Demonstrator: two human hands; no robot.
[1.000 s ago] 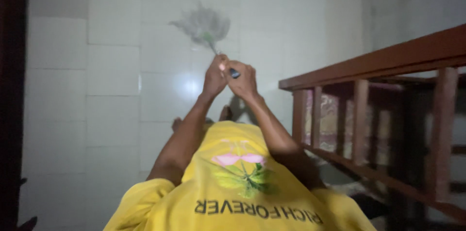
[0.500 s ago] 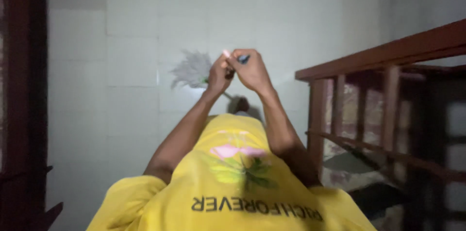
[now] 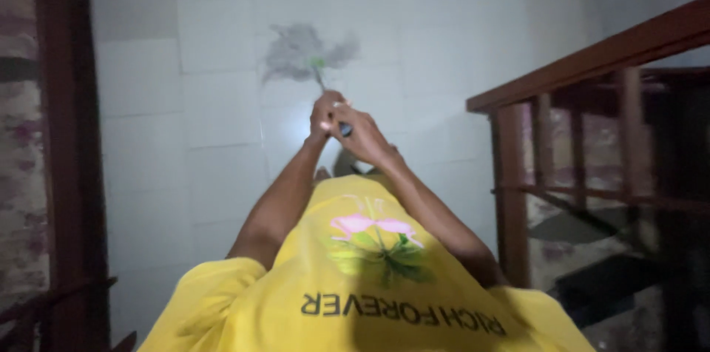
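White tiled floor [image 3: 192, 100]; duster head [image 3: 307, 52] over it.

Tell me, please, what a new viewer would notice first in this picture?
First, the two hands at the centre: the left hand and the right hand together grip the handle of a grey mop, whose fluffy head lies on the white tiled floor. Next, the yellow shirt fills the bottom, and a dark red wooden frame stands at right.

A home bedroom: tiled floor [image 3: 214, 115], wooden bed frame [image 3: 592, 56].

Dim, grainy view with glare on the tiled floor [image 3: 222, 100]; the duster [image 3: 303, 52] seems motion-blurred.
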